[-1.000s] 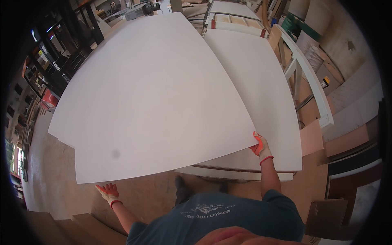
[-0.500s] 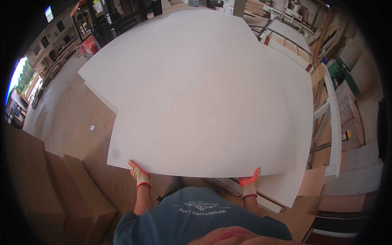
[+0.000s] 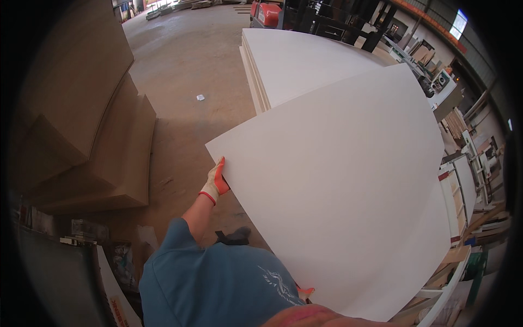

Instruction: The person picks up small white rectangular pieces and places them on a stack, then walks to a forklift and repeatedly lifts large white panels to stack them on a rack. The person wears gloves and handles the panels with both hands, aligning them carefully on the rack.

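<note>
I hold a large white sheet panel (image 3: 338, 201) tilted in front of me. My gloved left hand (image 3: 215, 182) grips its edge just below the near corner. My right hand (image 3: 305, 292) shows only orange fingertips at the lower edge, apparently clasping it. Beyond the left hand lies a stack of white panels (image 3: 294, 65); left of it, brown board stacks (image 3: 109, 158).

Bright, even daylight w/ soft shadows – white sheet (image 3: 338, 185) near glare. Heavy fisheye bend, black vignette at rim; focus sharp.

Large white sheet panel (image 3: 348, 191), thin, flat, held tilted above floor; lower edge apparently hidden behind torso.
</note>
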A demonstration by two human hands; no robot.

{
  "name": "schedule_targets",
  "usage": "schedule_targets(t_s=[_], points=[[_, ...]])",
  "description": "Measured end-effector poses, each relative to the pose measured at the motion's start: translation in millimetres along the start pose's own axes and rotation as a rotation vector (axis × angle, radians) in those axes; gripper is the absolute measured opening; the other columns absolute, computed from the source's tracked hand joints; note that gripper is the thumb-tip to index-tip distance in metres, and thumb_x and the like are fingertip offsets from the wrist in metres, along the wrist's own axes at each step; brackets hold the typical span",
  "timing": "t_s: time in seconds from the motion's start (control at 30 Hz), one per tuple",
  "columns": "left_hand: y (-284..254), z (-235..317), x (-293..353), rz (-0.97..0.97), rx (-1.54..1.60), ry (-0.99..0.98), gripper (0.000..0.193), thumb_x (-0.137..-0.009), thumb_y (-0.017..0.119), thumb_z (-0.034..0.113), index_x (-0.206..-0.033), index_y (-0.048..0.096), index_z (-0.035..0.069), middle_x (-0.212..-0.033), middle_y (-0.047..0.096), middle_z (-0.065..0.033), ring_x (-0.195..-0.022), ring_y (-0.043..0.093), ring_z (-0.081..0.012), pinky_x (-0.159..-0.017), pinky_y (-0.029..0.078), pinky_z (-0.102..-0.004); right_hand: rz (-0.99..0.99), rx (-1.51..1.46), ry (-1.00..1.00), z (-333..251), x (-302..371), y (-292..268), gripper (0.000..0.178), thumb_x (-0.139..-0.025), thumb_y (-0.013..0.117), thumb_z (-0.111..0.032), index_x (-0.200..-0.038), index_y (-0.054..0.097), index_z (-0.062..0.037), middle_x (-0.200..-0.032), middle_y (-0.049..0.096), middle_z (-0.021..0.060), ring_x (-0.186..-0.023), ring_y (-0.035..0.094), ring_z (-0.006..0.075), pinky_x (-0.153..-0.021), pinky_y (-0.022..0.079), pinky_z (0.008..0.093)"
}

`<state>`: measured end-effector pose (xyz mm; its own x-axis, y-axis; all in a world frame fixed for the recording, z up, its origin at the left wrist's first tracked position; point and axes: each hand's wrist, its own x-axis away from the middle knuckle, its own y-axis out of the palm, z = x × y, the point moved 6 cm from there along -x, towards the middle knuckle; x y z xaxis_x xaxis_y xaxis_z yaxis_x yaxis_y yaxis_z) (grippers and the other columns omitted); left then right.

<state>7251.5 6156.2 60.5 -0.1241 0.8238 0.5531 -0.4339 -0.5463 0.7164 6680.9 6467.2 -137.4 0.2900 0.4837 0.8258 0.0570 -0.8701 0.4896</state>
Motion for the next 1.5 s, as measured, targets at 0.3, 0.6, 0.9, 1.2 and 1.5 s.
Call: schedule_targets(t_s=[0.3, 0.6, 0.9, 1.2, 1.5], points=[[30.4, 48.6, -29.9, -0.142, -0.184, -0.006, 0.051, -0.109, 0.055, 0.043, -0.150, 0.050, 0.013, -0.148, 0.055, -0.0073, -0.139, 0.052, -0.0294, -0.116, 0.045, -0.0530, 0.133, -0.110, -0.007, 73.1, 41.7, -33.7, 0.044, -0.098, 0.058, -0.050, -0.130, 0.065, -0.0208, -0.131, 0.069, 0.0009, -0.118, 0.066, 0.0261, -0.096, 0.057, 0.0465], [85.3, -34.4, 27.2, -0.420, -0.559, 0.037, 0.054, -0.111, 0.043, 0.046, -0.152, 0.045, 0.012, -0.153, 0.049, -0.0090, -0.137, 0.050, -0.0300, -0.111, 0.048, -0.0480, 0.257, -0.474, -0.150, 96.1, 75.1, -110.0, 0.044, -0.098, 0.059, -0.049, -0.132, 0.064, -0.0206, -0.133, 0.069, 0.0015, -0.120, 0.066, 0.0266, -0.097, 0.057, 0.0471], [82.9, -204.3, 18.5, -0.256, -0.422, -0.542, 0.060, -0.107, 0.036, 0.056, -0.151, 0.050, 0.016, -0.156, 0.049, -0.0044, -0.143, 0.045, -0.0319, -0.114, 0.040, -0.0572, 0.345, -0.622, -0.403, -28.3, 117.0, -203.6, 0.045, -0.099, 0.060, -0.048, -0.135, 0.063, -0.0203, -0.134, 0.069, 0.0021, -0.121, 0.065, 0.0271, -0.099, 0.056, 0.0477], [-45.6, -356.1, -37.8, -0.070, -1.015, -0.809, 0.065, -0.103, 0.050, 0.061, -0.137, 0.059, 0.007, -0.130, 0.066, -0.0161, -0.112, 0.067, -0.0322, -0.087, 0.059, -0.0485, 0.761, 0.356, 0.143, -106.7, 113.3, -234.4, 0.043, -0.098, 0.064, -0.044, -0.133, 0.065, -0.0175, -0.135, 0.069, 0.0059, -0.121, 0.066, 0.0279, -0.098, 0.057, 0.0468], [128.0, -468.9, -248.8, -0.721, -2.291, 0.286, 0.063, -0.094, 0.066, 0.051, -0.144, 0.057, 0.014, -0.141, 0.064, -0.0136, -0.128, 0.063, -0.0303, -0.104, 0.051, -0.0426, 0.839, 1.639, -0.889, -192.7, -64.5, -14.1, 0.052, -0.095, 0.070, -0.034, -0.142, 0.063, -0.0110, -0.150, 0.057, 0.0177, -0.141, 0.050, 0.0352, -0.119, 0.040, 0.0451]])
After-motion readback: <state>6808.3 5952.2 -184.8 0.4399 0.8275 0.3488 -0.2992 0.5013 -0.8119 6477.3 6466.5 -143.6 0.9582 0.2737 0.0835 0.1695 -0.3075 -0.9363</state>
